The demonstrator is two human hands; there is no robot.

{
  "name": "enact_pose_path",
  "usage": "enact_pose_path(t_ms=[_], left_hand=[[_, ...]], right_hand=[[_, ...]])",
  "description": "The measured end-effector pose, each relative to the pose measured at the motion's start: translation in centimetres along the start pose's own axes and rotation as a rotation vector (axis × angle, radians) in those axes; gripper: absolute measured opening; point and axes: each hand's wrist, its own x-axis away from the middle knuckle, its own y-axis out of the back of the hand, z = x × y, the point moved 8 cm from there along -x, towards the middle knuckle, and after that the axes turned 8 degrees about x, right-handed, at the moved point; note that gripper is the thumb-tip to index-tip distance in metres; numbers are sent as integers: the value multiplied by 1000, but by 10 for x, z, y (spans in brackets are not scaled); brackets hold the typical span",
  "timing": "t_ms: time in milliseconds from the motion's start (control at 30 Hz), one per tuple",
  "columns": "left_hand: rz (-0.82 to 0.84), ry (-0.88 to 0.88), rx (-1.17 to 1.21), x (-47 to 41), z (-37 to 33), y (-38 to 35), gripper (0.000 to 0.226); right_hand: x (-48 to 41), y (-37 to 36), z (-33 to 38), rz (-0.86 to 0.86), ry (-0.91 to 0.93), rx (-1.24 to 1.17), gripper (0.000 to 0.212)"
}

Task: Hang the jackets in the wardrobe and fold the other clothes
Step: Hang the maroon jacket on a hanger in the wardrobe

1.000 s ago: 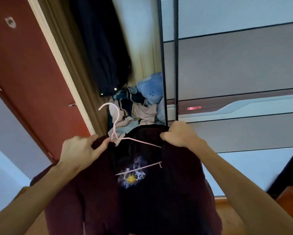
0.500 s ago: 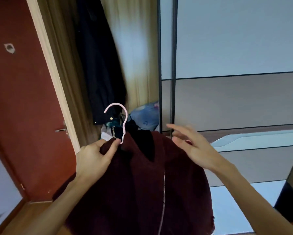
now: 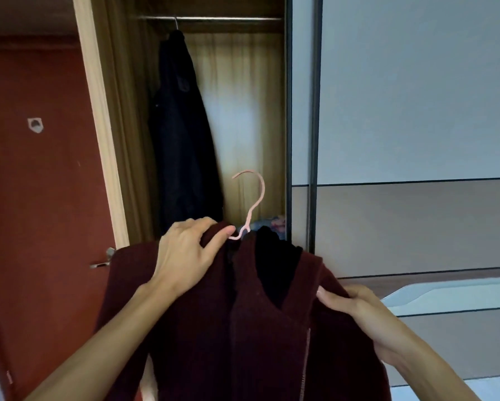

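Left hand (image 3: pixel 185 257) grips maroon jacket (image 3: pixel 260 337) beside pink hanger (image 3: pixel 250 206) hook; right hand (image 3: pixel 355 308) pinches shoulder at 4 o'clock.

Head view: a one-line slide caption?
Left hand and right hand hold a maroon jacket on a pink hanger below the rail where a dark coat hangs.

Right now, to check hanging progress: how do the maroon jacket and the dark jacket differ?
The dark jacket hangs from the rail; the maroon jacket is held below it by the left hand and right hand, pink hanger unhooked. Dark jacket: near-black; maroon jacket: deep red. Both sit on hangers.
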Motion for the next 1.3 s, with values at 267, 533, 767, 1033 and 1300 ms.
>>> enact_pose_path(t_ms=[267,533,767,1033,1300], left_hand=[[176,133,643,-49,-37,-9,44],[358,34,578,-60,-56,-21,53],[267,15,487,-77,-14,-7,86],[-13,55,560,-193,51,-37,39],[352,817,1194,-289,136,-133,19]], right_hand=[[17,-31,67,-41,-7,-335,69],[3,-48,130,-197,174,-112,63],[-40,-68,165,-288,280,-4,62],[-113,-39,183,-439,336,50,57],[-179,30,193,-619,394,18,68]])
